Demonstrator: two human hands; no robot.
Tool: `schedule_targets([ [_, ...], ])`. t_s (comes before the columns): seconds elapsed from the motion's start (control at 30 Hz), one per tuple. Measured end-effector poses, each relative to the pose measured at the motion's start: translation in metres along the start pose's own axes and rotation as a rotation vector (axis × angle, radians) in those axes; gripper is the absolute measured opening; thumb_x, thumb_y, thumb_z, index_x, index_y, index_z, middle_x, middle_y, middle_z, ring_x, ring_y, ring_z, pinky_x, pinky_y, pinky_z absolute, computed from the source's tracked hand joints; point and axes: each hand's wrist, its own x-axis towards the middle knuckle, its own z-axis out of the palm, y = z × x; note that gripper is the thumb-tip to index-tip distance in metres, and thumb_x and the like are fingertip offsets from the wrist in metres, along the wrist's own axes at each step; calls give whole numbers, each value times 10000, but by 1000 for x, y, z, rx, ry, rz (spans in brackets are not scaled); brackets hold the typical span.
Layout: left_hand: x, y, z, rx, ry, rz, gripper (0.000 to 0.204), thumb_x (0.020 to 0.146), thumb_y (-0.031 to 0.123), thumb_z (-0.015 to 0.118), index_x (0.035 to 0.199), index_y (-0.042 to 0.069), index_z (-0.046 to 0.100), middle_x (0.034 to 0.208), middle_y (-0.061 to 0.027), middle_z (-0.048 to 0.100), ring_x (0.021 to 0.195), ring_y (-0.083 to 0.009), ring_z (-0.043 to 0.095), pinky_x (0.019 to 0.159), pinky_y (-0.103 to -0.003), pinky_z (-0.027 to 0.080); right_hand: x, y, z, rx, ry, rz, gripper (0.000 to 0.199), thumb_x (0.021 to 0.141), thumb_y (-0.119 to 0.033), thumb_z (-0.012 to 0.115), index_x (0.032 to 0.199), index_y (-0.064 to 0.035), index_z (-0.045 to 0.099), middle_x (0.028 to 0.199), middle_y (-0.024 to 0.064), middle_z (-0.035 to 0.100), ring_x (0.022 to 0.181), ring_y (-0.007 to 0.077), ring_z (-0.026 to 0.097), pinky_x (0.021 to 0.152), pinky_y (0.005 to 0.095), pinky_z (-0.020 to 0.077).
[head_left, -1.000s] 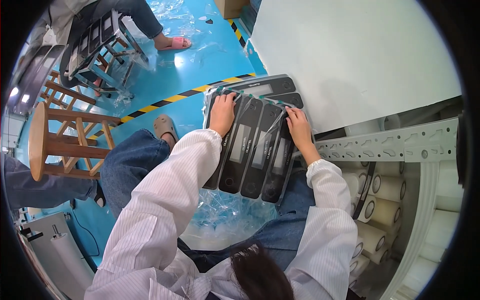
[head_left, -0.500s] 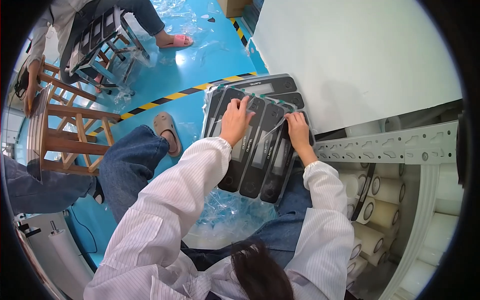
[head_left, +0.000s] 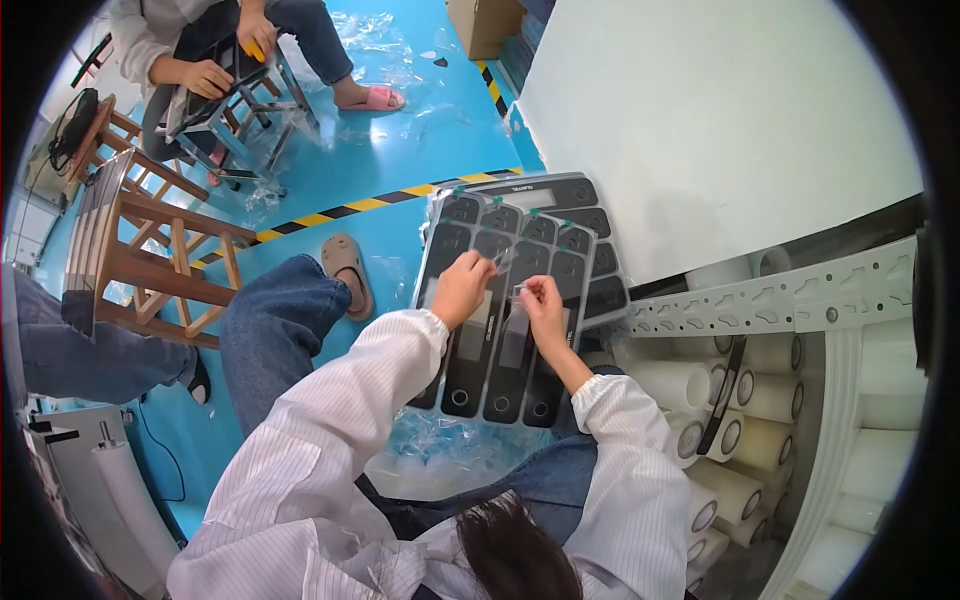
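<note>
A stack of long black panels [head_left: 500, 370] with round cut-outs lies across my lap, over a wider black panel [head_left: 585, 225]. My left hand [head_left: 462, 287] and my right hand [head_left: 543, 304] sit close together over the middle of the stack. Each pinches an edge of a thin clear film [head_left: 505, 265] on the panel faces. White striped sleeves cover both of my forearms.
A white board [head_left: 700, 120] fills the upper right, with a perforated rail [head_left: 780, 300] and white rolls [head_left: 740, 420] below it. A wooden stool [head_left: 150, 260] stands left. Another person [head_left: 200, 75] handles a black rack at the top left. Crumpled plastic [head_left: 440, 455] lies on my knees.
Both hands have come down from the far ends of the panels to their middle and drawn closer together, fingers now pinched on the film.
</note>
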Motion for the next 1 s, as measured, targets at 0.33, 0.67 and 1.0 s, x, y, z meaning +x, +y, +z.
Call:
schedule_targets([
  [0.33, -28, 23, -56, -363, -414, -333, 86, 818, 113, 634, 842, 31, 642, 811, -134, 615, 735, -292, 624, 684, -368, 488, -14, -20, 42, -620, -294, -296, 767, 639, -158, 822, 1323, -114, 479, 888, 72, 529, 884, 244, 507, 794, 344, 454],
  [0.67, -23, -36, -96, 81, 112, -286, 380, 858, 170, 620, 1232, 107, 595, 1248, -173, 566, 1167, -354, 482, 1031, -429, 342, -29, -30, 58, -628, -201, -286, 133, 734, -112, 734, 831, -51, 665, 803, 77, 555, 826, 275, 528, 711, 373, 452],
  [1.0, 67, -9, -136, -55, -982, -876, 623, 870, 500, 616, 1186, -36, 594, 1106, -187, 637, 979, -240, 617, 820, -346, 481, -40, -29, 57, 131, -350, 195, 107, 829, -59, 690, 910, 7, 668, 784, -10, 633, 677, 56, 535, 608, 214, 414],
])
